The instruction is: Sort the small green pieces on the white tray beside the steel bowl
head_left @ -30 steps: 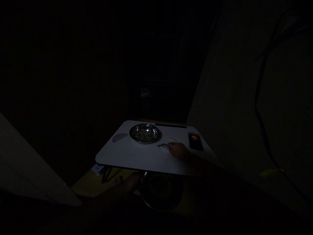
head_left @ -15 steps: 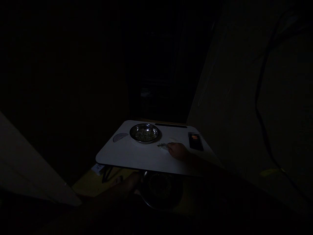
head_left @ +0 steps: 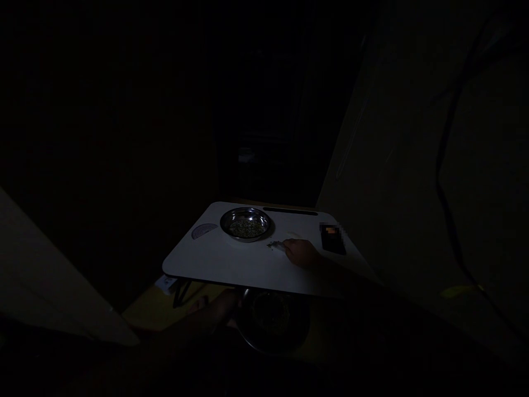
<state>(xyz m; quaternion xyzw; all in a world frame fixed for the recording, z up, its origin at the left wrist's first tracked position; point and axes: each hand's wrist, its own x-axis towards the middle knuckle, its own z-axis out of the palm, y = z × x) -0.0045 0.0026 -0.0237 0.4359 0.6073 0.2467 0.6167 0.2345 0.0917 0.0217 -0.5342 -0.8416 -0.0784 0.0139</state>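
Left hand [head_left: 226,302] grips lower bowl [head_left: 257,346] at ten o'clock, presumably steadying it; right hand [head_left: 303,253] pinches pale piece [head_left: 279,246] pointing toward nine o'clock.

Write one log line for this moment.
left hand: holds lower bowl; right hand: holds small pale item; steel bowl: on white table

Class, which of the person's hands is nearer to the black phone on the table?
Right. The right hand is over the white table, just left of the phone; the left hand is farther, at the rim of the lower metal bowl.
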